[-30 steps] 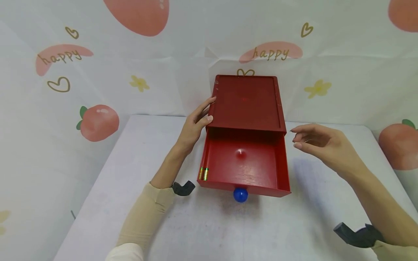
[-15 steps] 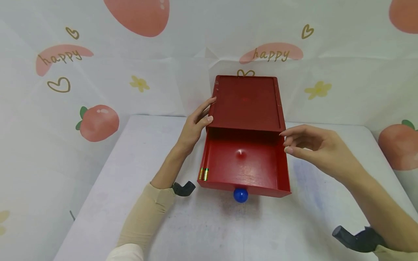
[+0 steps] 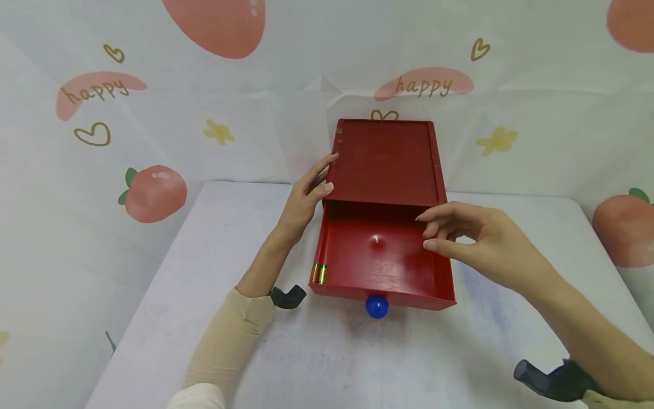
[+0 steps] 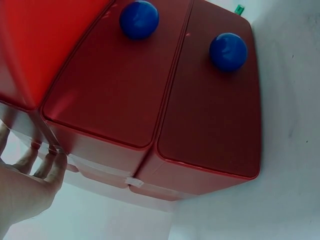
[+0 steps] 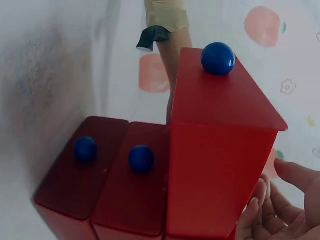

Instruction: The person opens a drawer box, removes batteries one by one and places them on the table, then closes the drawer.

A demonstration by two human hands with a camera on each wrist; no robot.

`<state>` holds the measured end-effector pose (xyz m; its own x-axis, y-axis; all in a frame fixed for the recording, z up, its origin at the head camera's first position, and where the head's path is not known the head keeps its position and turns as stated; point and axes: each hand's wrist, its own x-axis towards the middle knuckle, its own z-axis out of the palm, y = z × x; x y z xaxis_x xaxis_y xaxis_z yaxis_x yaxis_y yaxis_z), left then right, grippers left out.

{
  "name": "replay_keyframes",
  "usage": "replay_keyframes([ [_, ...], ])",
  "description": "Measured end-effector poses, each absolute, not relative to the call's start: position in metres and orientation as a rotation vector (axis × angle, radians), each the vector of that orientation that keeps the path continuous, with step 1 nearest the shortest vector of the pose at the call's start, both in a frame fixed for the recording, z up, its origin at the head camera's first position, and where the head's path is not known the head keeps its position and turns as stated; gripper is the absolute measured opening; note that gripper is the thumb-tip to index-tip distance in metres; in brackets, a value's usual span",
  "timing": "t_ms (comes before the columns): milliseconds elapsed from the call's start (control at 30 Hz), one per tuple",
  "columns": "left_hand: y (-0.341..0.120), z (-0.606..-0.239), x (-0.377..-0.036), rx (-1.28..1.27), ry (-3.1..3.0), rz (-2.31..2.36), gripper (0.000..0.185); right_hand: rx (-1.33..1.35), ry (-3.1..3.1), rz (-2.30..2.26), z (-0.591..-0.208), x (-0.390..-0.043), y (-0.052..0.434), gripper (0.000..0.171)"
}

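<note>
A red chest of drawers (image 3: 385,162) stands at the back of the table, its top drawer (image 3: 398,267) pulled out. Two small batteries (image 3: 319,274), green and gold, lie in that drawer's front left corner. My left hand (image 3: 304,199) rests against the chest's left side, fingers extended; the left wrist view shows its fingertips (image 4: 59,159) on the side wall. Over the right part of the pulled-out drawer hovers my right hand (image 3: 475,238), fingers loosely bent and thumb apart, with nothing between them. In the right wrist view this hand (image 5: 295,215) appears beside the drawer wall.
A blue round knob (image 3: 377,307) sits on the drawer front. Below are two closed drawers with knobs (image 4: 139,20). A white patterned sheet (image 3: 276,102) hangs right behind the chest. The white table (image 3: 434,363) extends in front and to both sides.
My right hand has moved left, from beside the chest to over the pulled-out drawer. My left hand, the chest and the batteries have stayed in place.
</note>
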<state>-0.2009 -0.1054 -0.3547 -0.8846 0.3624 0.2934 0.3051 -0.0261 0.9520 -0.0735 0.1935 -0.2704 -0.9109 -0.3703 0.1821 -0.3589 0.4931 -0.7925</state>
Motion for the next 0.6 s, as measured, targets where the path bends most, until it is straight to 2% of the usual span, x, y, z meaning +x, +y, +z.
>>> replay_keyframes([
  [600,-0.104,-0.355,-0.199,0.744,2.138,2.109,0.055,-0.687,2.621,-1.382,-0.263,-0.068,0.167,0.031],
])
